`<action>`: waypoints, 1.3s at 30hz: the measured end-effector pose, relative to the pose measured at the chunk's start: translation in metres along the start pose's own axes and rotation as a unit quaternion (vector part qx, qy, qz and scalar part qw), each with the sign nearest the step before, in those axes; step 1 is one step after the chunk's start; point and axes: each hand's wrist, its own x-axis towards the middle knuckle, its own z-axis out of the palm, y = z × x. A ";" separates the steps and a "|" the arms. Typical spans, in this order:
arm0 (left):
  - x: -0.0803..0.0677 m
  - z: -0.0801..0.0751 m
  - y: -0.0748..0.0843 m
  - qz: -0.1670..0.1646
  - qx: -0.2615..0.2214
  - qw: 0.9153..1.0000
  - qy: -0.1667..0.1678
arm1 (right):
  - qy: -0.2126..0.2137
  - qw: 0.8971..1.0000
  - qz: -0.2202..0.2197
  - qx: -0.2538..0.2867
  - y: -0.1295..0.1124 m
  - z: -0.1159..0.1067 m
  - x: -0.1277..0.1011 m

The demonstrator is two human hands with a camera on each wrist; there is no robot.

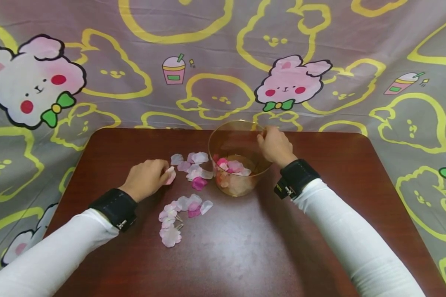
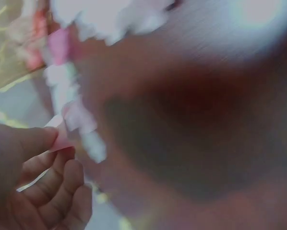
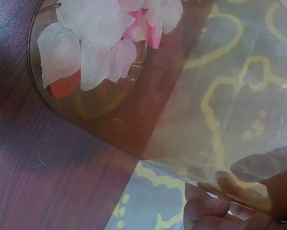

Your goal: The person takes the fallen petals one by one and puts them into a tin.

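In the head view, my left hand (image 1: 145, 175) pinches a pale pink petal (image 1: 170, 175) between thumb and forefinger, left of the loose petals. The left wrist view shows this petal (image 2: 61, 136) at the fingertips, the other fingers curled below. My right hand (image 1: 276, 144) grips the rim of a see-through amber bowl (image 1: 228, 140) on its right side, thumb and fingers on either side of the wall. Pink, white and reddish petals (image 1: 234, 167) lie at the bottom of the bowl; in the right wrist view these petals (image 3: 98, 33) show through the wall.
Loose white, lilac and magenta petals (image 1: 195, 167) lie just left of the bowl. Nearer the front, a curved row of pale pink flowers (image 1: 170, 220) ends in more petals (image 1: 194, 208). Behind the brown table (image 1: 241, 247) hangs a patterned cloth (image 1: 215, 45).
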 end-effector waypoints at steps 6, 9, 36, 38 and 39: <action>0.020 -0.042 0.023 0.009 -0.019 0.996 0.088 | -0.001 1.000 0.002 -0.001 0.000 -0.001 0.000; 0.032 -0.061 0.040 0.015 -0.034 0.991 0.130 | 0.000 1.000 0.001 -0.001 0.000 -0.002 -0.001; 0.075 -0.041 0.166 0.172 0.091 0.978 -0.075 | -0.003 1.000 0.007 0.003 -0.001 0.001 0.000; 0.075 -0.040 0.166 0.174 0.093 0.976 -0.090 | -0.003 1.000 0.007 0.003 -0.001 0.001 0.000; 0.075 -0.041 0.165 0.173 0.090 0.976 -0.095 | -0.002 1.000 0.007 0.003 -0.001 0.001 0.000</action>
